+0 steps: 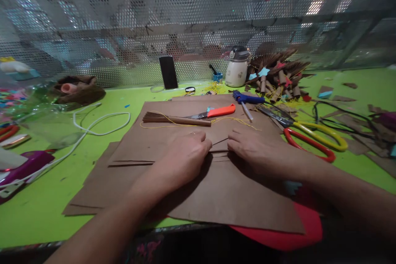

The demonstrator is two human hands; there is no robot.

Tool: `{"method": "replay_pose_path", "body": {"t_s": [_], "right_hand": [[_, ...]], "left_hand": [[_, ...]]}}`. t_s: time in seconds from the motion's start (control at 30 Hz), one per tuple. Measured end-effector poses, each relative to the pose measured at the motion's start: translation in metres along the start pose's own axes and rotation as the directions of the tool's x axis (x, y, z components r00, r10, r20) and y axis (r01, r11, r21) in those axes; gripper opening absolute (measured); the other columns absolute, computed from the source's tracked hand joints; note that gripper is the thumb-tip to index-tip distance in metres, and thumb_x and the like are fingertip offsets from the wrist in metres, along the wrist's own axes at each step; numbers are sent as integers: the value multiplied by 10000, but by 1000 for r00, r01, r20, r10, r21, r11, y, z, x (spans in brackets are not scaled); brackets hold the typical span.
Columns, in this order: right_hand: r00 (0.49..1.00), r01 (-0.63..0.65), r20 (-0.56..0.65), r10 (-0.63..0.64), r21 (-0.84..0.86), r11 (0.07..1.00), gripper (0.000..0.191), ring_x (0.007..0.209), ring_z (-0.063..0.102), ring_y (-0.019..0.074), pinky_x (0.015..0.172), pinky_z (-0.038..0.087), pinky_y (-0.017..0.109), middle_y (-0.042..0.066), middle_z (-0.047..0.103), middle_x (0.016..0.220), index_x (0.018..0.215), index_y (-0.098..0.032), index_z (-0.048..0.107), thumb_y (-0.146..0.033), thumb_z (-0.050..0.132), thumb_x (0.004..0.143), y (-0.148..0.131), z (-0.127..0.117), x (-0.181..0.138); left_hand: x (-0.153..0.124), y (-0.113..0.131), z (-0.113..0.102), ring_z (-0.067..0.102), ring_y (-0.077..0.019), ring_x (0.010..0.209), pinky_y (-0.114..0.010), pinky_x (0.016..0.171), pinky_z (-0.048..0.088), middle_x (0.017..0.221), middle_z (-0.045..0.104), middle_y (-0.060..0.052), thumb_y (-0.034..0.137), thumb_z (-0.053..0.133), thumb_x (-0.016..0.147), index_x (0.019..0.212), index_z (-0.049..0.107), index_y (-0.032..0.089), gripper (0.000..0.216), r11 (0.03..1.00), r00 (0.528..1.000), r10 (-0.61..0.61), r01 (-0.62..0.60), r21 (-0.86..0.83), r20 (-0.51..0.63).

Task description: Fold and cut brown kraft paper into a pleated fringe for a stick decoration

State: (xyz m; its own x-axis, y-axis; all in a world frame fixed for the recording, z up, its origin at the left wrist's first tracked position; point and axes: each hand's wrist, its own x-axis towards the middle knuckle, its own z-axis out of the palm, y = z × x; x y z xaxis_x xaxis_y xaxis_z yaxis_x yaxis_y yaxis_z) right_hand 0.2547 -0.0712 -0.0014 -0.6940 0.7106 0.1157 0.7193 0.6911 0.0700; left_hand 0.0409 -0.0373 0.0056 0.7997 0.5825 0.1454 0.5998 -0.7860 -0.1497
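Note:
My left hand (193,150) and my right hand (247,146) face each other over a stack of brown paper (235,194). The fingers of both are closed on the paper's edge, where a thin fold shows between them; the fingertips are partly hidden. Just beyond my hands lies a rolled brown paper tube (188,121) with a fringed left end and yellow thread (244,122) about it. An orange-handled knife (221,110) rests behind the tube. To the right of my right hand are large scissors (318,134) with red and yellow handles.
A blue glue gun (252,98) lies behind the paper. A white jug (236,70), a black phone (168,72) and a pile of fringed paper rolls (281,76) stand farther back. At left are a white cable (102,132) and a purple tool (26,167). Red material (306,227) shows below.

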Motion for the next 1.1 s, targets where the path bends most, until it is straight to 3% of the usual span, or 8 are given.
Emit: {"method": "replay_pose_path", "body": {"t_s": [0.27,0.4,0.47,0.57,0.67,0.83,0.97,1.1], "right_hand": [[998,-66,-18,65,-51,997,146,735,492,187,649,376,296,74,559,814,792,-150,568,-91,439,827,9,-1,0],[972,-193,-134,194,22,981,131,742,518,189,646,381,297,84,568,845,829,-148,603,-142,472,834,21,-9,3],[962,-163,-199,189,138,977,177,821,538,200,705,401,303,98,589,918,937,-148,625,-148,473,846,21,-11,4],[979,-42,-178,96,285,958,244,897,549,195,767,411,304,100,617,987,1069,-165,620,-197,441,906,16,-10,6],[989,-26,-133,71,310,950,233,837,561,182,718,406,284,79,650,915,1023,-175,644,-253,445,929,14,-5,8],[980,-35,-177,86,273,961,191,659,553,141,568,334,237,26,672,750,936,-205,681,-203,495,893,17,2,7],[970,-30,-225,89,256,966,193,642,556,136,580,340,237,21,672,743,972,-217,675,-170,531,854,12,1,5],[961,38,-272,40,275,961,197,740,575,156,646,382,251,37,668,840,1041,-236,647,-240,544,873,3,-4,6]], "left_hand": [[-3,-2,0,440,-154,587,-290,550,327,759,554,-59,149,424,847,803,589,160,171,999,999,-24,23,23,25],[-1,-3,3,439,-147,591,-290,545,314,783,551,-58,195,445,862,797,580,164,153,1000,1000,-13,13,9,-28],[1,-2,3,436,-145,591,-292,546,312,790,544,-56,199,447,863,799,575,164,147,1000,998,-13,13,2,-56],[2,-1,3,430,-142,597,-287,546,309,811,537,-52,177,447,851,812,567,164,126,1000,996,-26,25,-15,-87],[1,-1,1,442,-145,629,-279,559,319,830,534,-53,173,457,834,811,563,165,109,997,994,-48,41,-67,-100],[1,0,-6,487,-158,722,-273,616,353,861,548,-50,196,494,811,812,587,167,98,951,986,-125,86,-298,-114],[3,-3,-16,492,-145,714,-258,631,362,760,548,-18,222,409,863,795,621,175,228,761,986,-166,127,-636,-1],[6,-5,-17,352,-98,546,-241,531,314,588,373,28,373,382,888,592,443,167,366,378,965,-147,257,-890,216]]}}
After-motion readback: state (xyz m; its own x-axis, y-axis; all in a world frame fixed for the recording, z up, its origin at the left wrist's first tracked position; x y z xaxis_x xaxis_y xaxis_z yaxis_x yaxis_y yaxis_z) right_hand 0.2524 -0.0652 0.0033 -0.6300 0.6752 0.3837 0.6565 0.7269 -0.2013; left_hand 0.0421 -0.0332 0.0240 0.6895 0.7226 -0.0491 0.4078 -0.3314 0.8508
